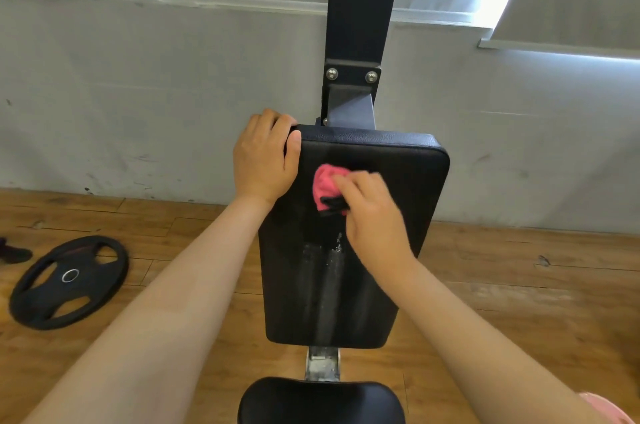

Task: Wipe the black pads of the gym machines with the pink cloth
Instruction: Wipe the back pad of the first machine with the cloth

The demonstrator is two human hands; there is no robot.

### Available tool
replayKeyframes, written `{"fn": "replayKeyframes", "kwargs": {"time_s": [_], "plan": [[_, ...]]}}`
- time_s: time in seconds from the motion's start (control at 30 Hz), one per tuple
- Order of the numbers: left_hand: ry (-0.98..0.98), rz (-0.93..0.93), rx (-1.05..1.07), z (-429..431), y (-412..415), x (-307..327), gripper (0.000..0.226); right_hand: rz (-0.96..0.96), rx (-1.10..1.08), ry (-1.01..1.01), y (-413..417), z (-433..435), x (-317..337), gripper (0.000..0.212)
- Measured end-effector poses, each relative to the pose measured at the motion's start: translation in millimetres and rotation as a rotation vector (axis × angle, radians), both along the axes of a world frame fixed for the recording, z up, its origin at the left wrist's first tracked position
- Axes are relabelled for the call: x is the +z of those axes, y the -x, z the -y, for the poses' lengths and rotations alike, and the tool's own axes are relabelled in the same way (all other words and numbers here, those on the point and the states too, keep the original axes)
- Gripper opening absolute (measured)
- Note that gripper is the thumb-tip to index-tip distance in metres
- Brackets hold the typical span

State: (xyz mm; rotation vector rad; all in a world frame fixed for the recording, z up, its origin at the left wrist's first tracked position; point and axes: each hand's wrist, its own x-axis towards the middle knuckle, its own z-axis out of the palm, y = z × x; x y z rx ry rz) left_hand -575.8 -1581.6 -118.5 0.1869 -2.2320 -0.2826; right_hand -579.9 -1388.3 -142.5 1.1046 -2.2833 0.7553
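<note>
A tall black back pad (398, 215) stands upright in the middle of the view, bolted to a dark steel post (363, 8). Wet streaks run down its lower middle. My right hand (374, 215) presses a bunched pink cloth (325, 181) against the upper middle of the pad. My left hand (265, 160) grips the pad's upper left corner, fingers curled over the edge. Below, a black seat pad (322, 403) shows at the bottom edge, joined by a metal bracket (322, 363).
A black weight plate (69, 281) lies on the wooden floor (519, 285) at the left, with a dark shoe (14, 252) beyond it. A grey wall (138, 94) rises behind the machine. Something pink (609, 409) sits at the bottom right corner.
</note>
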Motion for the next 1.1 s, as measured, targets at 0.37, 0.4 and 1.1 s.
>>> {"fn": "replayKeyframes", "kwargs": {"time_s": [0.37, 0.4, 1.1], "plan": [[-0.23, 0.086, -0.116, 0, -9, 1, 0.042, 0.191, 0.086, 0.183, -6, -11, 38, 0.037], [-0.323, 0.08, -0.159, 2, -12, -1, 0.042, 0.139, 0.054, 0.203, -2, -9, 52, 0.036], [-0.989, 0.098, -0.445, 5, -23, 6, 0.044, -0.079, -0.008, 0.054, -6, 46, 14, 0.049]]}}
